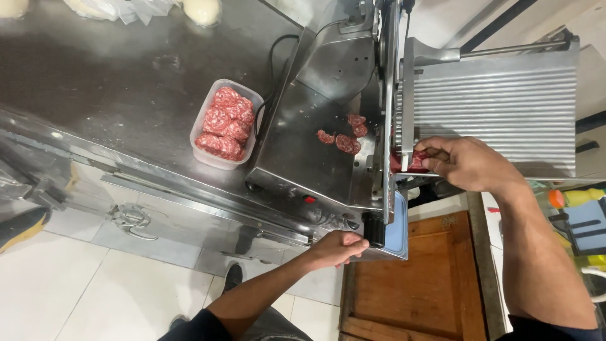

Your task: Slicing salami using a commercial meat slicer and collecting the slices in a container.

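Observation:
A steel meat slicer (315, 145) stands on a steel counter. My right hand (470, 163) presses a small piece of red meat (416, 161) against the blade side, on the ribbed carriage (505, 107). My left hand (341, 245) is closed around the black handle (375, 230) at the slicer's front edge. Several thin red slices (344, 139) lie on the slicer's receiving tray. To the left, a clear plastic tub (203, 129) holds stacked meat slices (226, 123).
The steel counter (113, 76) stretches left, with pale dough-like lumps (202, 9) at its far edge. A black power cable (273, 60) runs behind the tub. A wooden board (416, 284) lies below the slicer. Bottles (571, 199) stand at right. White tiled floor below.

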